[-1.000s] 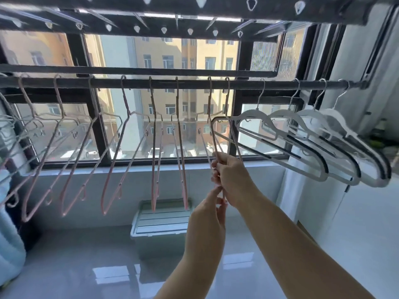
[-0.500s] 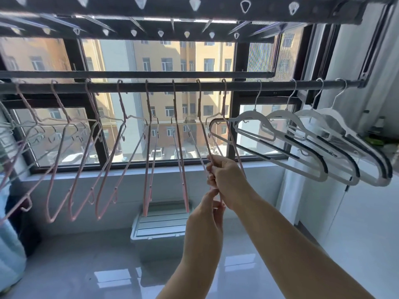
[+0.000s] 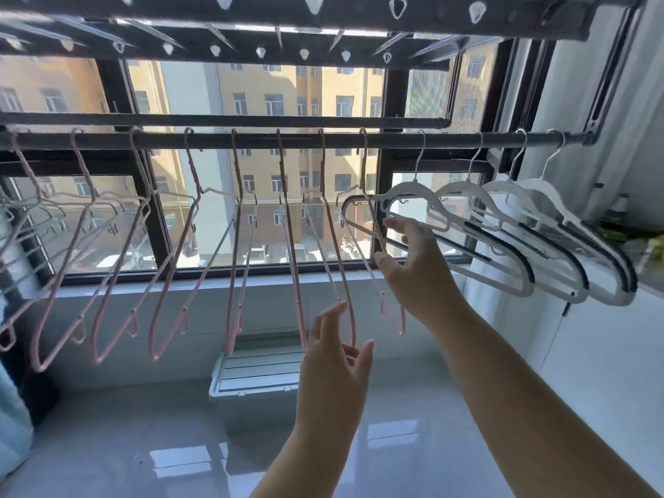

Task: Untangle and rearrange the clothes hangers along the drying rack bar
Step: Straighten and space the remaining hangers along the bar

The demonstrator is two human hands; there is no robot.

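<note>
A dark drying rack bar (image 3: 395, 140) runs across in front of the window. Several thin pink hangers (image 3: 293, 246) hang spaced along its left and middle, tilted and edge-on. Several white hangers with black strips (image 3: 539, 213) hang at its right end. My right hand (image 3: 413, 271) is raised with spread fingers at the left tip of the nearest white hanger (image 3: 413, 188), just right of the last pink hanger (image 3: 403, 323). My left hand (image 3: 334, 368) is lower, fingers loose, at the bottom end of the neighbouring pink hanger (image 3: 337, 264). Neither hand grips anything.
Overhead is a dark rack frame with white clips (image 3: 309, 1). A pale green lidded box (image 3: 258, 375) sits on the glossy floor under the bar. Light blue fabric (image 3: 10, 425) hangs at the far left. A white wall lies to the right.
Both hands have let go of the pink hanger they pinched together. My right hand rose rightward to the white hanger; my left hand opened. The pink hangers hang more evenly spaced.
</note>
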